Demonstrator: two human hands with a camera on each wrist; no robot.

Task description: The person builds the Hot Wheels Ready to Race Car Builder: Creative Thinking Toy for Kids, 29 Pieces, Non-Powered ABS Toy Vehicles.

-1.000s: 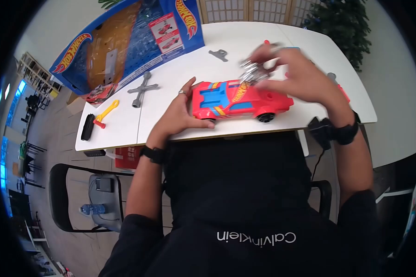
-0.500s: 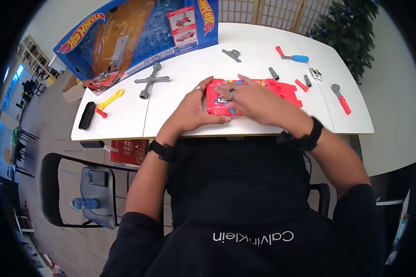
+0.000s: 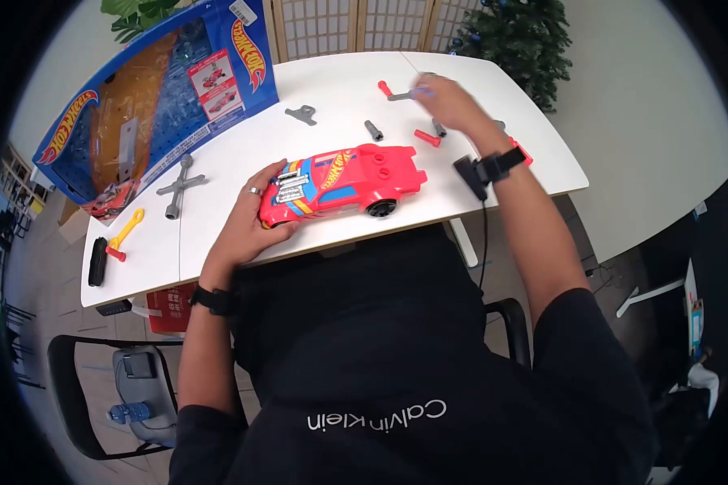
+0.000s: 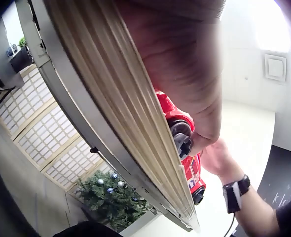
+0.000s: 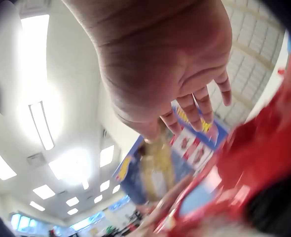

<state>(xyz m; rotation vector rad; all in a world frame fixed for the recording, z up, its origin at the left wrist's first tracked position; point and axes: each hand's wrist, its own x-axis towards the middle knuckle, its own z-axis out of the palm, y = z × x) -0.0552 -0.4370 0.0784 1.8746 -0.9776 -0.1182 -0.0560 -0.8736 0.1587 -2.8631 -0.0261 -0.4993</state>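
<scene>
A red toy car (image 3: 364,174) with blue and yellow trim stands on the white table in the head view. My left hand (image 3: 247,222) grips its front end, thumb on the near side and fingers over the far edge. A silver engine piece (image 3: 291,187) sits in the blue hood recess. My right hand (image 3: 453,103), blurred, reaches over a cranked tool (image 3: 400,97) with a blue handle and a red knob, overlapping the handle. In the right wrist view this palm shows with its fingers extended. Beside the left thumb, the left wrist view shows a car wheel (image 4: 180,131).
Behind the car lie a grey clip-like part (image 3: 302,115), a grey socket (image 3: 373,131) and a red peg (image 3: 427,138). On the left are a cross wrench (image 3: 180,186), a yellow wrench (image 3: 127,228), a black case (image 3: 98,262) and a large blue box (image 3: 259,89).
My right hand carried the silver engine piece to the hood, pressed there, then left it and moved away to the cranked tool. My left hand stays on the car; the head view has shifted.
</scene>
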